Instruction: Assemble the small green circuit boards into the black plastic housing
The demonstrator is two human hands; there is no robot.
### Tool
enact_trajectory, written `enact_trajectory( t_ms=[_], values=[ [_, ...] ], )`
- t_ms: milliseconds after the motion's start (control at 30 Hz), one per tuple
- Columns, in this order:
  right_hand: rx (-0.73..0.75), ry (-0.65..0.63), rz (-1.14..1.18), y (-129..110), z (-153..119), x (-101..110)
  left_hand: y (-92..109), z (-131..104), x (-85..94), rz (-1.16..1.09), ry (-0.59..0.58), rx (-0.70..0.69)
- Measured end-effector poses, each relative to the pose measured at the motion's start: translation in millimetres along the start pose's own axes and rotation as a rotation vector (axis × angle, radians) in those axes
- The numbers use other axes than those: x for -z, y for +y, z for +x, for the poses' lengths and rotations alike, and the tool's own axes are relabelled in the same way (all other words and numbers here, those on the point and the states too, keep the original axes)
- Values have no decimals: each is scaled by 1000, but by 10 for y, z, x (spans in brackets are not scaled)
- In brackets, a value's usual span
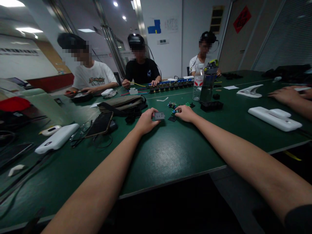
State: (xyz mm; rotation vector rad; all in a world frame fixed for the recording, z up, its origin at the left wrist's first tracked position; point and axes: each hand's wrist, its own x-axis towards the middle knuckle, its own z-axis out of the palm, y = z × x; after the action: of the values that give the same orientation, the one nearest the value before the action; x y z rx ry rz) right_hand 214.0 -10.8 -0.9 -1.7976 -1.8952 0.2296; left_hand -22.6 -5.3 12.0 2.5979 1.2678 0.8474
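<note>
My left hand (147, 121) is closed on a small grey box (159, 116) with markings on its face, pinched between thumb and fingers over the green table (168, 156). To its right, my right hand (186, 113) has its fingers pinched on a small blue-green electronic part (174, 111); its exact kind is too small to tell. Beneath those fingertips lies a flat black piece (172, 119). Small circuit pieces (171, 104) sit just beyond the right hand. A black open tray (211, 106) stands to the right of it.
A water bottle (198, 85) and a dark drinking bottle (209, 85) stand beyond my right hand. On the left are a grey bag (122, 103), a phone (99, 124) and a white power bank (57, 138). Several people sit around; another person's hand (285, 96) rests at right.
</note>
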Motion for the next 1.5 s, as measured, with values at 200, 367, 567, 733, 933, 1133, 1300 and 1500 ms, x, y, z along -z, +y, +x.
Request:
enact_trajectory(
  t_ms=[200,367,567,733,933,1133,1300,1500],
  values=[
    [-9,-12,13,-4,1,20,-40,21,-24,5,-3,0],
    [-12,0,34,25,10,9,-58,20,-41,-6,-2,-1],
    [1,36,69,70,29,-17,-58,27,-64,-18,-19,1],
    [19,50,92,79,28,-11,-51,34,-67,-20,-12,-16],
    [14,40,98,62,16,1,-52,33,-62,-24,-26,-1],
    [28,43,101,64,19,-2,-49,31,-69,-16,-28,2],
    [28,49,116,57,13,-6,-37,22,-64,-9,-30,16],
    [21,53,119,35,-6,1,-42,26,-64,-22,-38,12]
  ],
)
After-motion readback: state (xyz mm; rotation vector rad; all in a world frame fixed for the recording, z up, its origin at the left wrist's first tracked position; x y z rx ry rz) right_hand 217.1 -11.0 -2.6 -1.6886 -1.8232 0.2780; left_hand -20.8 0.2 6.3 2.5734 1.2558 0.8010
